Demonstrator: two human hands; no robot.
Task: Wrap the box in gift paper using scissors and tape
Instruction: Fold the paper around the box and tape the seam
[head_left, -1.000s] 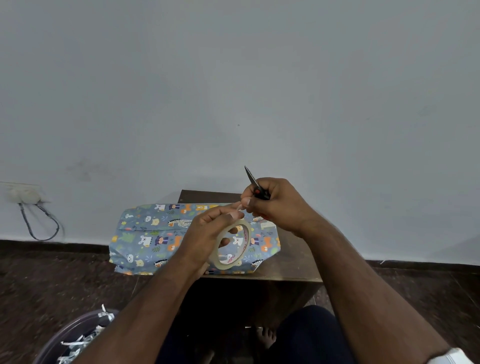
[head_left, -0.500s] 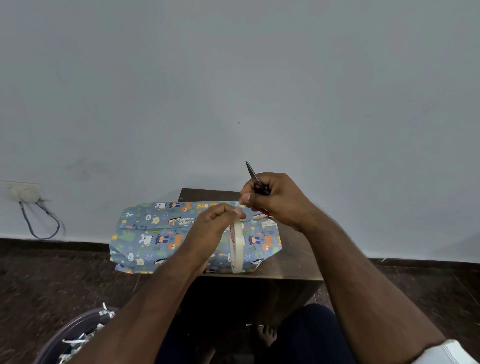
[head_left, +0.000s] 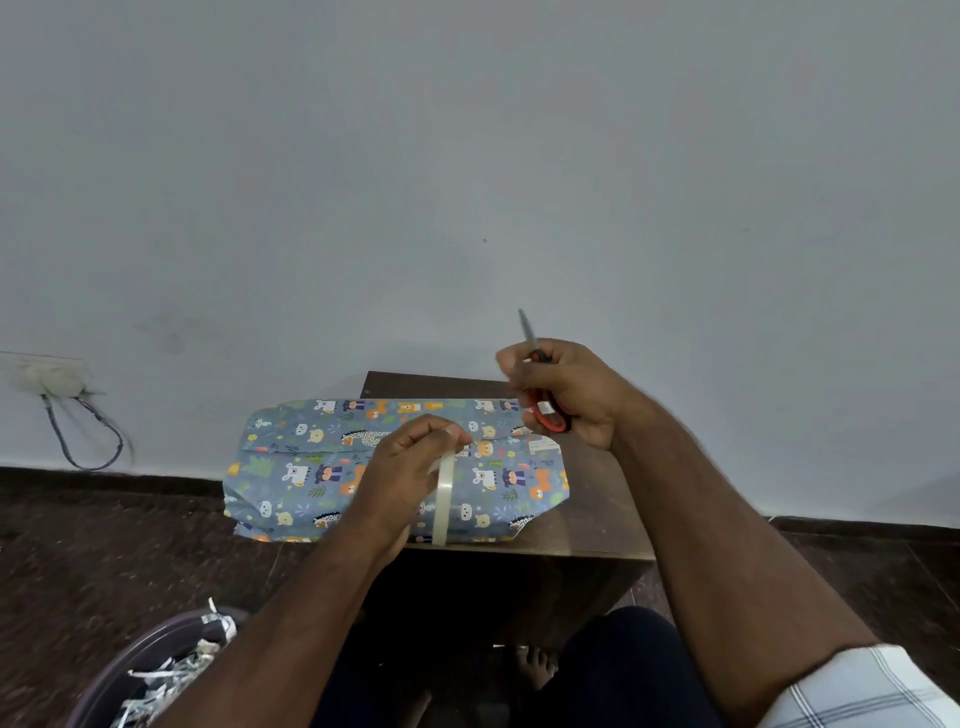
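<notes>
The left hand grips the tape edge-on over the wrapped box on the desk; the right hand grips scissors, blades up, just right.

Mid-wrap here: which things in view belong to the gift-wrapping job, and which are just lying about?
Part of the job:
- wrapped box on the small wooden table
- tape roll, held edge-on in the left hand
- scissors, gripped in the right hand, blades pointing up

Lying about:
- bin of paper scraps on the floor
- wall socket and cable
</notes>
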